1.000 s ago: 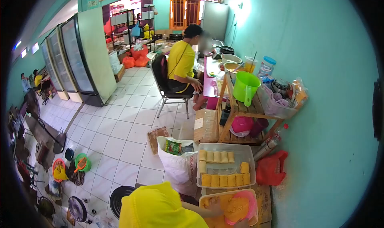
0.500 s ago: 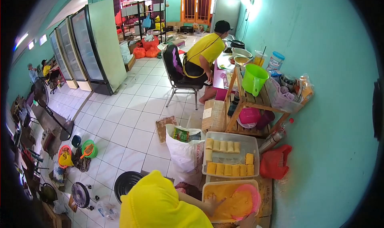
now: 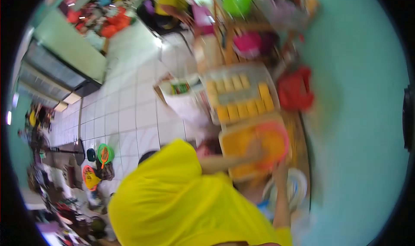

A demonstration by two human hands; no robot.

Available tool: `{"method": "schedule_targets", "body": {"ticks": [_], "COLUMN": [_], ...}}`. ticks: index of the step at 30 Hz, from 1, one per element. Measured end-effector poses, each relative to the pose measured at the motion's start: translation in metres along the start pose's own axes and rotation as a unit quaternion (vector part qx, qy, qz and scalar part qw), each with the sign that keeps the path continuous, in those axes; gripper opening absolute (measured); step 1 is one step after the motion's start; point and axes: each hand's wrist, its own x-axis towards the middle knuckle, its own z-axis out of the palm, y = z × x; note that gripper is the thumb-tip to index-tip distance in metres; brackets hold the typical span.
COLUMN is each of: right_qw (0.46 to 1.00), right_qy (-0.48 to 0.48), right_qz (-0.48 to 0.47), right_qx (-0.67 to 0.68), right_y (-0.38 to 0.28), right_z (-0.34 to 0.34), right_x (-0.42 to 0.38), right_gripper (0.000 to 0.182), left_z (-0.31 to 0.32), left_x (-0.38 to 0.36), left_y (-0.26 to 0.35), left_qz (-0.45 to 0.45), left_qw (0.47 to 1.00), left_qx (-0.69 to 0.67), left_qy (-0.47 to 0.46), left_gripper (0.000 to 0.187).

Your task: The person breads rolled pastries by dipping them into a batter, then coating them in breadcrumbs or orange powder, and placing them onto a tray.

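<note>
My left hand (image 3: 256, 151) reaches into a tray of orange crumbs (image 3: 235, 144), beside a pink bowl (image 3: 283, 140) that lies tilted in the tray. Motion blur smears its fingers. My right hand (image 3: 280, 167) is at the lower edge of the pink bowl, its fingers too blurred to make out. Just beyond, a clear container (image 3: 257, 71) holds several pale rolls (image 3: 235, 82) and several orange-coated rolls (image 3: 246, 111).
A white round tub (image 3: 298, 190) is below my right hand. A white sack (image 3: 188, 101) stands left of the trays, a red bag (image 3: 296, 90) by the wall. Further off, a person in yellow (image 3: 170, 0) sits near a wooden rack (image 3: 231, 41).
The view has tilted down and turned, so the trays appear higher and more of my yellow clothing shows. My left hand is now nearer the pink bowl, and my right forearm has come into view.
</note>
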Motion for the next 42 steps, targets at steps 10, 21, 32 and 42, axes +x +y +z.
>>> {"method": "schedule_targets", "body": {"ticks": [10, 21, 32, 42], "right_qw": [0.975, 0.980, 0.982, 0.991], "right_qy": [-0.007, -0.036, -0.068, -0.067], "right_qz": [0.103, 0.066, 0.009, 0.087], "right_qx": [-0.199, -0.182, -0.177, -0.070], "right_y": [-0.035, -0.023, -0.011, -0.010], "right_z": [0.010, 0.000, -0.008, 0.000], "right_x": [0.009, 0.009, 0.005, -0.002], "right_gripper": [0.026, 0.026, 0.025, 0.030], "left_z": [0.015, -0.011, -0.042, -0.011], "left_x": [0.031, 0.047, -0.005, -0.001], "left_y": [-0.013, 0.007, -0.042, -0.001], "left_qz": [0.036, 0.245, 0.040, -0.052], "left_qw": [0.988, 0.956, 0.974, 0.917], "left_qx": [-0.008, 0.057, 0.223, -0.378], "left_qy": [0.153, 0.150, -0.005, -0.112], "left_gripper": [0.065, 0.057, 0.086, 0.060]}}
